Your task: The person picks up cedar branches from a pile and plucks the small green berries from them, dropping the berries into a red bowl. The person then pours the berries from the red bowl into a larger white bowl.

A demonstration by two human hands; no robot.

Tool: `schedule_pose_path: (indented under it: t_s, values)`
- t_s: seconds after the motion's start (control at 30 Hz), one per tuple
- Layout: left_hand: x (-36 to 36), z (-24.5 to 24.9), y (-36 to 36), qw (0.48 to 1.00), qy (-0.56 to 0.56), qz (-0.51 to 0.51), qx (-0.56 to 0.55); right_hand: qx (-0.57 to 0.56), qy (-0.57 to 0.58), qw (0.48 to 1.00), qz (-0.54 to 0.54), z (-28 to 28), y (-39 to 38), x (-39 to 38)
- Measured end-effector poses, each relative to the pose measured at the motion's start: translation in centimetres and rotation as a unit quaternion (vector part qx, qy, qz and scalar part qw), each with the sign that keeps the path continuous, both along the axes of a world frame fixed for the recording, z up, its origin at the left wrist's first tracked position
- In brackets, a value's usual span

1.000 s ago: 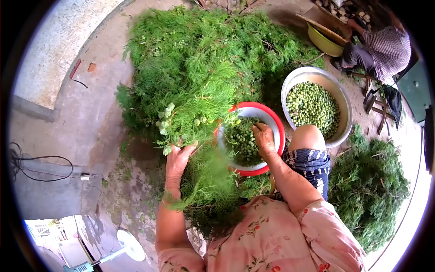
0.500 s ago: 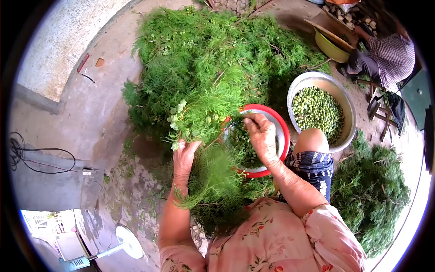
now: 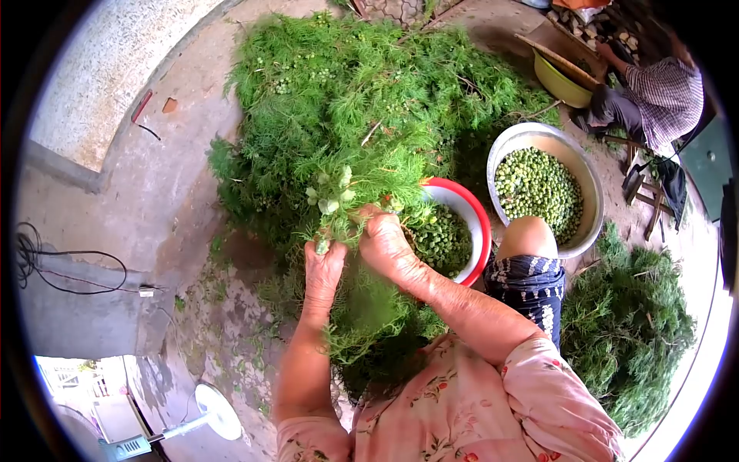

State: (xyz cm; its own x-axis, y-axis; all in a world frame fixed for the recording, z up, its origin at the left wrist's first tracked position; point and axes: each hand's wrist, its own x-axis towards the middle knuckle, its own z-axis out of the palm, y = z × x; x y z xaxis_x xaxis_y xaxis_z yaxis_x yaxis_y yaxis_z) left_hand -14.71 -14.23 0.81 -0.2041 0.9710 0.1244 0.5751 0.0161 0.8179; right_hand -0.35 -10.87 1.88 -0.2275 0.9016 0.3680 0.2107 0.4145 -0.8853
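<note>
My left hand [image 3: 325, 269] is closed around the stem of a leafy evergreen branch [image 3: 377, 185], whose feathery foliage stretches up and to the right. Pale green cones [image 3: 331, 196] cluster on the branch just above my left fingers. Close beside it, my right hand [image 3: 386, 242] has its fingers pinched together at the foliage; what lies between the fingertips is hidden. Behind my right wrist stands a red-rimmed basin [image 3: 481, 223] holding green cones [image 3: 440, 239], its left part covered by the branch and my hand. More cut greenery [image 3: 369, 308] lies under my forearms.
A large pile of evergreen branches [image 3: 308, 100] spreads ahead. To the right, a metal basin [image 3: 594, 204] holds many green cones. Another branch heap [image 3: 627, 331] lies at lower right. A person [image 3: 666, 96] sits by a yellow-green basin [image 3: 560, 83]. A fan [image 3: 219, 412] stands lower left.
My right hand has moved left from over the red-rimmed basin to the branch beside my left hand. The branch's cone cluster has shifted slightly right, and more of the basin's cones show.
</note>
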Motion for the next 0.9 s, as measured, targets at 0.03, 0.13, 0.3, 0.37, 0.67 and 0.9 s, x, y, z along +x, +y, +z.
schedule_pose_path:
  t_s: [0.03,0.13,0.3,0.37,0.67,0.9]
  values:
    - [-0.1,-0.2,0.0,0.999,0.010,-0.029,0.022,0.014,0.011,1.000,0.002,-0.5,0.0,0.0]
    - [-0.6,-0.7,0.2,0.998,-0.027,-0.043,0.025,-0.106,0.102,0.989,0.010,-1.6,0.1,-0.2]
    - [0.1,0.7,-0.6,0.999,0.024,0.013,0.044,-0.350,0.357,0.866,0.027,0.2,0.4,1.4]
    - [-0.8,0.1,-0.6,0.978,0.167,-0.045,0.117,-0.327,0.397,0.857,0.007,0.3,0.6,1.7]
    - [0.3,1.7,0.3,0.988,-0.155,0.000,-0.002,-0.169,0.119,0.978,0.004,-1.8,0.5,2.3]
    - [0.0,0.9,0.1,0.996,-0.084,-0.034,0.021,-0.108,-0.136,0.978,0.116,-0.6,0.6,2.7]
